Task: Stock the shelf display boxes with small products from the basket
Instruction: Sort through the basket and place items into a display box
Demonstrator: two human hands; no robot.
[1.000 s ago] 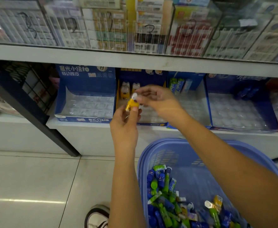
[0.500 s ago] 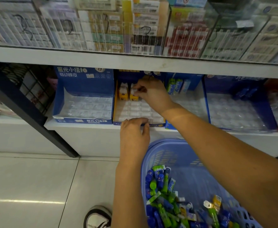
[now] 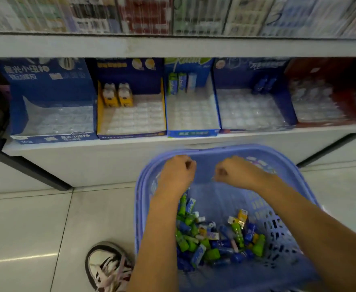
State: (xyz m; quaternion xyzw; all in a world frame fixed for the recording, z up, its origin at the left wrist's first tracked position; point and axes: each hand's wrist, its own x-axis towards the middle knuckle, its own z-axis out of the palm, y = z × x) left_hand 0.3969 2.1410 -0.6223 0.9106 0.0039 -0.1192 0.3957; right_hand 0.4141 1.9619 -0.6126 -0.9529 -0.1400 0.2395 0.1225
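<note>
Glossy pale floor tiles [image 3: 25, 224] run under a white shelf [image 3: 88, 144] holding cardboard display boxes [image 3: 130, 114] with dimpled clear trays. Both the left hand [image 3: 176, 175] and right hand [image 3: 236, 172] hover with fingers curled, seemingly empty, above a perforated blue plastic basket [image 3: 282, 232] of small products [image 3: 212, 237].

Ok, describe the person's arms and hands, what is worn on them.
Both arms are bare as far as the frame shows: no sleeves, gloves, watch or bands. The left hand and right hand carry no visible rings, though motion blur hides fine detail.
</note>
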